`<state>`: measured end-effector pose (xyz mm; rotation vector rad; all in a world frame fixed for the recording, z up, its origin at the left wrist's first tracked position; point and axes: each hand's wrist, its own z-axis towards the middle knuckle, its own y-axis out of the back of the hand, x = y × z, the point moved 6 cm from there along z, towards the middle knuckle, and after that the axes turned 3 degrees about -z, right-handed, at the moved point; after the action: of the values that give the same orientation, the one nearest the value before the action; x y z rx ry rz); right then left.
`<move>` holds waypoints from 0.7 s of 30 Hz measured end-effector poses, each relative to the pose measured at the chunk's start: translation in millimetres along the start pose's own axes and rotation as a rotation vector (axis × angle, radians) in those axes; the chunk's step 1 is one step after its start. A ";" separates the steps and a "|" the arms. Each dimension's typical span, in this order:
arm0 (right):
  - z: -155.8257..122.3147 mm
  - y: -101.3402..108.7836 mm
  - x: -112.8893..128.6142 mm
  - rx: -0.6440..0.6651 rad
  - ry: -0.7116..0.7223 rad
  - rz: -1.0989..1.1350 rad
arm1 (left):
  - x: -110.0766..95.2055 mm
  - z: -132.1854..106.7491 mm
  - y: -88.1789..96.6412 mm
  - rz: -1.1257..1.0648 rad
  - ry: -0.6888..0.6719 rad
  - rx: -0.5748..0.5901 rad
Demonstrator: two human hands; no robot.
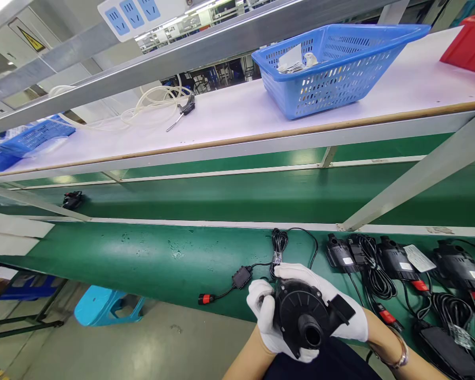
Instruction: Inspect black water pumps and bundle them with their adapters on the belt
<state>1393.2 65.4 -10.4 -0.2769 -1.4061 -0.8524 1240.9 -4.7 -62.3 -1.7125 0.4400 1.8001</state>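
Observation:
Both my hands wear white gloves and grip one black pump (304, 316) low in the view, its round face and outlet turned toward me. My left hand (266, 322) wraps its left side. My right hand (332, 301) curls over the top and right side. The pump's black cable (279, 245) runs in a tied bundle onto the green belt (142, 258), with a small black box (241, 276) and a red-tipped plug (206, 299) at its end.
Several more black pumps (396, 261) with coiled cables lie on the belt to the right. A white shelf (229, 113) above holds a blue basket (324, 66), a hose with a nozzle (186, 108) and a red bin (473, 45). A blue stool (103, 311) stands below left.

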 end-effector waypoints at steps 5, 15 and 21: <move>-2.1 2.3 -8.2 -0.010 -0.058 0.030 | 4.4 -1.2 0.5 0.039 0.052 0.122; -0.4 4.4 -6.1 -0.031 -0.080 0.076 | -11.7 -4.7 -3.8 0.101 -0.184 0.165; -5.7 1.0 -13.6 -0.023 -0.076 0.047 | -16.0 -13.2 -7.8 0.199 -0.442 0.304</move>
<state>1399.0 67.2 -23.8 -0.3621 -1.4558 -0.8268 1255.7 -10.1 -46.8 -1.0582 0.6665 2.0579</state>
